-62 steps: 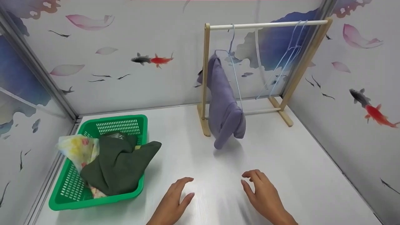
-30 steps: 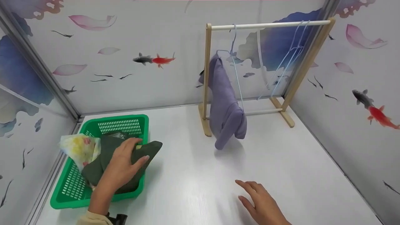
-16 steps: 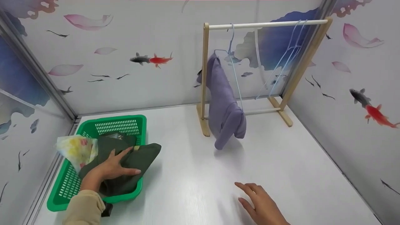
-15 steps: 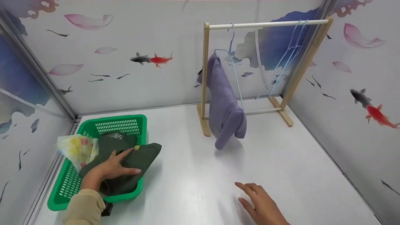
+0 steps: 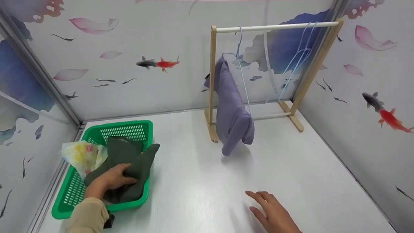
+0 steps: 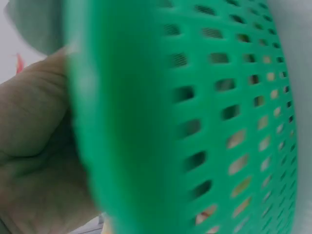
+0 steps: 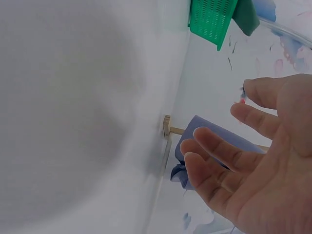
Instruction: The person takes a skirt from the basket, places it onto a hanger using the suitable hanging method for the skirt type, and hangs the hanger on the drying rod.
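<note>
My left hand [image 5: 111, 179] reaches into the green basket [image 5: 146, 193] and pinches a fold of a dark green garment [image 5: 124, 153], which bunches up around the fingers. One end of that garment sticks out over the basket's right rim. In the left wrist view the basket wall [image 6: 122, 122] covers most of the picture and hides the fingertips. My right hand [image 5: 273, 212] hovers above the white table with loosely bent fingers and nothing in them. The right wrist view shows that hand [image 7: 258, 165] palm side, fingers apart.
A wooden rack [image 5: 212, 87] stands at the back right. A purple garment [image 5: 231, 103] hangs there on a hanger, with bare blue hangers [image 5: 299, 60] farther right. A yellow floral cloth [image 5: 81, 155] drapes over the basket's left rim. Printed walls enclose the table [image 5: 194, 168].
My left hand went from the middle of the table into the basket, and its spread fingers drew together on the dark green garment, gathering the cloth. The right hand moved slightly down, then stayed.
</note>
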### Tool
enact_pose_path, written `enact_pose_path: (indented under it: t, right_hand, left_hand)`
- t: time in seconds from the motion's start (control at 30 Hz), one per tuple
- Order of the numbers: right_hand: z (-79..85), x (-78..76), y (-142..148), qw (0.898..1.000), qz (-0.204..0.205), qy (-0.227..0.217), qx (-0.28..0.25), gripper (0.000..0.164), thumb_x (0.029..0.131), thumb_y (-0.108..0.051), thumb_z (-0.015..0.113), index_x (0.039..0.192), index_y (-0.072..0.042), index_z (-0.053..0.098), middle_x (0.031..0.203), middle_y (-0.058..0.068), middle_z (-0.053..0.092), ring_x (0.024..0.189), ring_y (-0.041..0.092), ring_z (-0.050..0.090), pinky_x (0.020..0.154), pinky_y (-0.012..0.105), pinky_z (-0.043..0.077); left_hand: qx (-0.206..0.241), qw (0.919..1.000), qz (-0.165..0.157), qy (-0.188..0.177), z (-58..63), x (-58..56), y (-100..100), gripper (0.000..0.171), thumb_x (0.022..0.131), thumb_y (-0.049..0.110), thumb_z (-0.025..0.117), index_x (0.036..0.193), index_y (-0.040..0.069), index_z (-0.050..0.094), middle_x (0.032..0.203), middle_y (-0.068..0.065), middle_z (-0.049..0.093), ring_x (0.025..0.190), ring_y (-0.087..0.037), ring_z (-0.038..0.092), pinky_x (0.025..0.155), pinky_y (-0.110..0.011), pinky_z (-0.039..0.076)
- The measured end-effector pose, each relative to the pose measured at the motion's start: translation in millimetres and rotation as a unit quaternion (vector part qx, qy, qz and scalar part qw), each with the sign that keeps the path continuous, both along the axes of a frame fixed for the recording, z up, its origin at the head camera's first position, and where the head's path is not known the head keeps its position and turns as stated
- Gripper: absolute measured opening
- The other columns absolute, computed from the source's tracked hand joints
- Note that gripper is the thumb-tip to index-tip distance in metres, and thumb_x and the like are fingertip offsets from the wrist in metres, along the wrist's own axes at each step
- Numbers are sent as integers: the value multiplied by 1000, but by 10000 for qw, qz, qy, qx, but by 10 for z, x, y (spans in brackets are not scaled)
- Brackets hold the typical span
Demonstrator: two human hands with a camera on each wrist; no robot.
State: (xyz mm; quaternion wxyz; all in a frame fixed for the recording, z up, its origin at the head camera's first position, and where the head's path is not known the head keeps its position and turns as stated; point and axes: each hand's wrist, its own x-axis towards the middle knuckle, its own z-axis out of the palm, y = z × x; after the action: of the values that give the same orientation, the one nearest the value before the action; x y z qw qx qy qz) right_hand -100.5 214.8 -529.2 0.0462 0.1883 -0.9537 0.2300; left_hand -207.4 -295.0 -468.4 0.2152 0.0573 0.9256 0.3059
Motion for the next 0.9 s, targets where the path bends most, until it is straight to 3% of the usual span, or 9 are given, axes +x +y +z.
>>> enact_pose_path:
  t: [0.13, 0.23, 0.37, 0.43, 0.5, 0.6, 0.7, 0.77, 0.9]
  right_hand:
    - [-14, 4, 10, 9999, 66, -90, 11, 44, 91, -33, 57, 133, -38, 43, 111, -9, 51, 100, 14, 51, 75, 37, 47]
    - [-21, 3, 7, 9999, 60, -129, -19, 41, 92, -32, 56, 131, -38, 45, 112, -10, 51, 101, 14, 51, 75, 37, 47]
    - [-29, 8, 14, 9999, 23, -35, -118, 39, 92, -29, 57, 129, -37, 48, 112, -11, 52, 100, 12, 51, 75, 36, 48]
    - [-32, 12, 20, 9999, 20, 44, -165, 37, 92, -30, 56, 128, -36, 49, 112, -12, 51, 100, 12, 51, 75, 35, 48]
    - [-36, 26, 31, 9996, 28, 162, -243, 35, 92, -30, 56, 127, -33, 51, 112, -12, 51, 99, 10, 51, 74, 32, 48]
    - [-37, 43, 32, 9994, 6, 157, -302, 34, 92, -30, 56, 126, -30, 53, 111, -10, 52, 96, 9, 51, 72, 29, 48]
    - [-32, 56, 35, 9995, -85, 6, -290, 34, 91, -28, 58, 125, -30, 54, 109, -9, 52, 92, 9, 51, 70, 27, 47]
    - [-27, 55, 39, 9995, -134, -88, -255, 34, 91, -27, 59, 124, -31, 54, 109, -8, 53, 92, 10, 52, 71, 29, 48]
    - [-19, 45, 55, 9996, -158, -161, -187, 32, 92, -29, 57, 124, -31, 54, 110, -9, 53, 98, 12, 52, 76, 33, 48]
  left_hand:
    - [-169, 9998, 70, 96, -25, 18, 39, 33, 84, 16, 65, 113, 5, 52, 102, -8, 52, 91, -26, 47, 83, -50, 39]
    - [-265, 9990, 20, 351, 14, 10, 55, 29, 84, 6, 60, 111, 0, 51, 98, -10, 52, 88, -28, 47, 81, -50, 40]
    - [-96, 9926, -87, 1209, 83, -23, 52, 27, 81, -4, 52, 107, 1, 55, 100, -12, 55, 89, -29, 48, 83, -52, 39]
    - [71, 9833, -23, 1816, 106, -45, 46, 32, 78, -9, 48, 107, 2, 57, 101, -14, 58, 89, -29, 50, 83, -51, 39]
    - [262, 9690, 106, 2454, 143, -66, 41, 41, 75, -13, 44, 111, 1, 58, 105, -17, 59, 90, -30, 52, 80, -50, 40]
    - [513, 9476, 452, 3120, 248, -83, 50, 48, 72, -17, 40, 114, 0, 58, 104, -20, 60, 85, -31, 54, 73, -46, 41]
    - [679, 9289, 615, 3587, 404, -53, 80, 46, 73, -18, 40, 110, 1, 60, 95, -18, 61, 74, -29, 52, 64, -42, 36]
    - [868, 9178, 685, 3814, 515, -9, 106, 44, 74, -19, 39, 106, 2, 61, 92, -16, 62, 74, -27, 50, 75, -40, 31]
    - [1302, 9055, 1027, 3905, 790, 106, 166, 37, 82, -13, 40, 105, 6, 62, 92, -9, 61, 77, -20, 48, 78, -31, 30]
